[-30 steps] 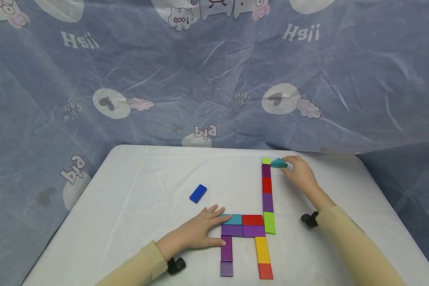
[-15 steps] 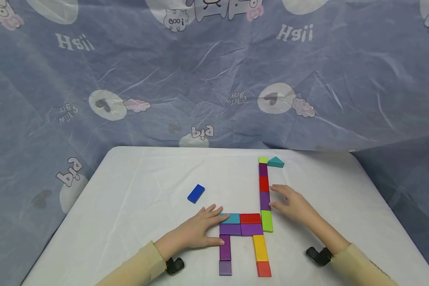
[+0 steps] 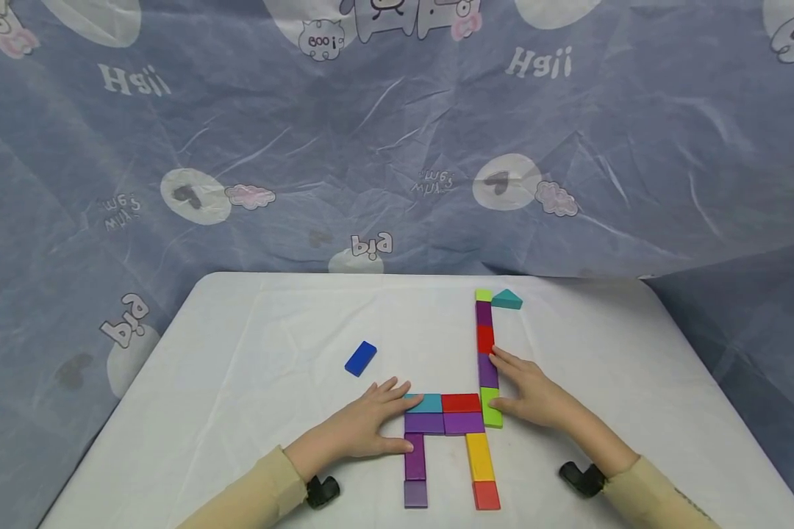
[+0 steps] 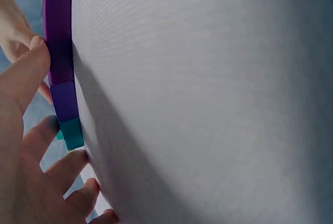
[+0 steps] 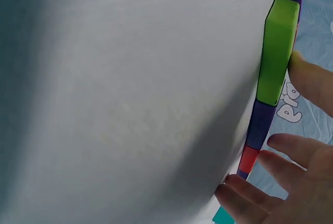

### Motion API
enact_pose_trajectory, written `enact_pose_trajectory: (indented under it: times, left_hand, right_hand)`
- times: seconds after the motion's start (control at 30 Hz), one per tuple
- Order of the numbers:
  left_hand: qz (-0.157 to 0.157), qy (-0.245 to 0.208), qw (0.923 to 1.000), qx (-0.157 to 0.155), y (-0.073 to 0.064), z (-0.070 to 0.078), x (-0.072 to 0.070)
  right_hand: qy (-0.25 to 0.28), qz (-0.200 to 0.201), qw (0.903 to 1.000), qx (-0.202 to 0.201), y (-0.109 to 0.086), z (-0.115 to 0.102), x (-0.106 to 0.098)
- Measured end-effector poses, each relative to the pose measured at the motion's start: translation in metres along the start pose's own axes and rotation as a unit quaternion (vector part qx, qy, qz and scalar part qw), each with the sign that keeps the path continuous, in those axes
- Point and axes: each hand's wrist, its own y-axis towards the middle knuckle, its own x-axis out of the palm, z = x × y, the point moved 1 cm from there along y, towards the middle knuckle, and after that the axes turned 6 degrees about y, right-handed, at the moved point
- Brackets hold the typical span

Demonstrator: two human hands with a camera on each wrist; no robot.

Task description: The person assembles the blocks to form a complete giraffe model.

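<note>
Colored blocks lie on the white table, forming an animal-like figure. My left hand [image 3: 364, 426] rests with spread, straight fingers at its left side, index finger on the teal block [image 3: 428, 403] and thumb at the dark purple block [image 3: 415, 464]. Along the tall column, my right hand [image 3: 536, 393] touches with extended fingers: fingertips by the red block [image 3: 485, 339] and purple block [image 3: 487, 372], thumb at the green block [image 5: 278, 52]. At the column's top, a teal triangular block [image 3: 506, 300] lies beside a small lime block [image 3: 484, 294]. Neither hand grips anything.
A blue block [image 3: 360, 358] lies apart, left of the figure. Yellow [image 3: 480, 457] and red-orange [image 3: 486, 495] blocks form the lower right leg. A patterned blue-grey cloth [image 3: 304, 147] hangs behind the white table [image 3: 271, 330].
My right hand has let go of the teal triangular block beside the column's top and moved down toward me to touch the column. My left hand has stayed in place.
</note>
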Motion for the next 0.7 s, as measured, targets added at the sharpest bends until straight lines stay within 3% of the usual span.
enact_pose_trajectory:
  times: [0.43,0.7]
  left_hand:
    - [0.0,0.009,1.0,-0.003,-0.0008,0.0011,0.0007]
    - [0.0,-0.011,0.9999,-0.003,-0.0014,0.0009,-0.0005]
  right_hand:
    - [-0.019,-0.012,0.9994,0.027,0.0001,0.0011,0.0021]
    - [-0.023,-0.015,0.9991,0.032,-0.0007,0.0002,0.0018]
